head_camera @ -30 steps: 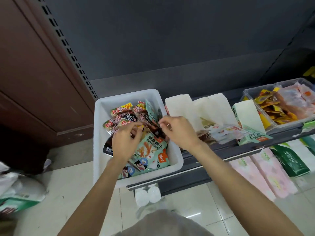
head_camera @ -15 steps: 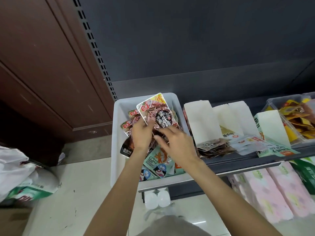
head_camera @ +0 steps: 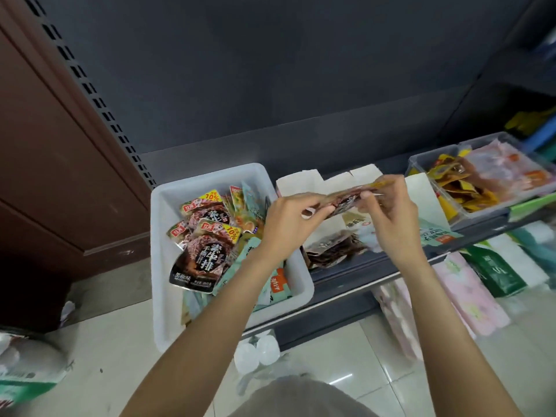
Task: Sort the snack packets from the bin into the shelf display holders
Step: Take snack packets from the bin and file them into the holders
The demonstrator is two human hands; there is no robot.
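**Above the shelf holders: one packet in transit**

Over the white cardboard display holders [head_camera: 301,183], held edge-on between both hands: snack packet [head_camera: 346,203], dark with a yellow corner, long axis running left to right. Left hand [head_camera: 288,227] pinching the left end; right hand [head_camera: 388,215] pinching the right end, fingers curled. Directly below the packet: the holder with dark packets of like kind [head_camera: 331,251], probably the target; a short drop down and slightly toward the body, either hand equally near. Just left, touching the holders: white bin [head_camera: 168,266], many packets left in it, so sorting likely far from done. Right: clear tray [head_camera: 418,164] of yellow and pink packets. Surface: grey metal shelf [head_camera: 355,278], dark back panel, pale tiled floor [head_camera: 376,356] beneath, tissue packs [head_camera: 469,296] stored under the shelf.
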